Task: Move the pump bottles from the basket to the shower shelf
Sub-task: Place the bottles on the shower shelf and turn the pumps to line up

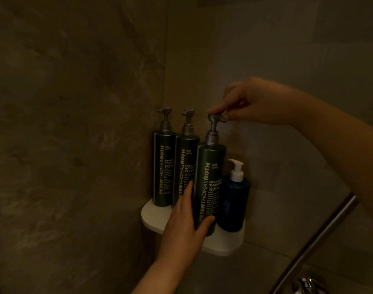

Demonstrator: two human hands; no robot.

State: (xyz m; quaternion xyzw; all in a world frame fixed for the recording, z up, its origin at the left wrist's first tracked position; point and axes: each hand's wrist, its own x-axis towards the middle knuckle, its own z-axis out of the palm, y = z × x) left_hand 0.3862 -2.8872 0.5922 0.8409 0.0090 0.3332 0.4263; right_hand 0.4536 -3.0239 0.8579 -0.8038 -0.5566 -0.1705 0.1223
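A white corner shower shelf (219, 244) carries three tall dark green pump bottles and a shorter blue one. The conditioner bottle (163, 168) and the body cleanser bottle (186, 166) stand upright at the back left. The shampoo bottle (210, 183) stands at the front of the shelf. My left hand (185, 225) wraps its lower body from the left, thumb across the front. My right hand (251, 102) pinches its grey pump head (215, 118) from above. The blue bottle with a white pump (234, 200) stands right of it. No basket is in view.
Dark stone walls meet in the corner behind the shelf. A metal rail or hose (317, 238) runs diagonally at the lower right, down to a chrome fitting (306, 284) at the bottom edge.
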